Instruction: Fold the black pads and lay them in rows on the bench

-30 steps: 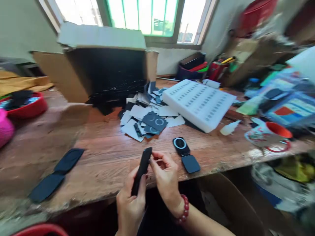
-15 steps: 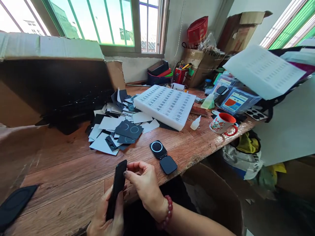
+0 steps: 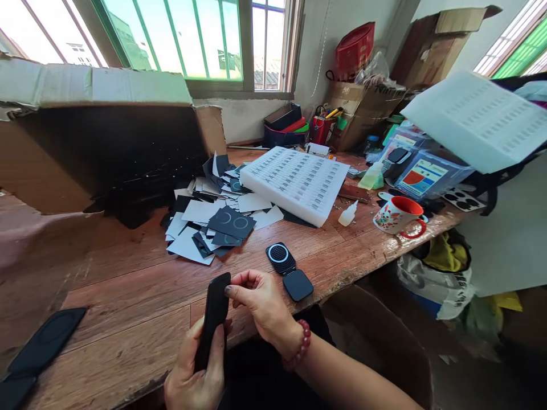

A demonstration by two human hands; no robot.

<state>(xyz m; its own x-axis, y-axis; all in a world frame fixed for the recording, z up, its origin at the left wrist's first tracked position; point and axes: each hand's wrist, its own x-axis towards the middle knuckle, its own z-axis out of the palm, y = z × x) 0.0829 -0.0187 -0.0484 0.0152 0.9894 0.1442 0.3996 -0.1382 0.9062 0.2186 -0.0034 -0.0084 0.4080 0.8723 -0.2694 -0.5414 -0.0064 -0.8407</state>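
Note:
A slim black device [image 3: 212, 319] is held upright on its edge by my left hand [image 3: 199, 367], whose fingers and thumb wrap its lower part. My right hand [image 3: 267, 304], with a red bead bracelet [image 3: 304, 341] at the wrist, pinches the upper right edge of the same device between thumb and forefinger. Beyond my right hand lies an unfolded black charger [image 3: 289, 272], with a white ring on one pad. Another folding black pad [image 3: 47, 344] rests at the far left of the table.
Loose black and white cards [image 3: 213, 225] are piled mid-table beside a white foam tray [image 3: 294, 185]. A large cardboard box [image 3: 137, 88] stands at the left. On the right are a small bottle [image 3: 348, 214], a mug [image 3: 395, 215] and clear plastic boxes [image 3: 431, 173].
The view has shifted, so the table items appear slightly further right, and more of the left pad shows. The black device has turned slightly, showing more of its broad face.

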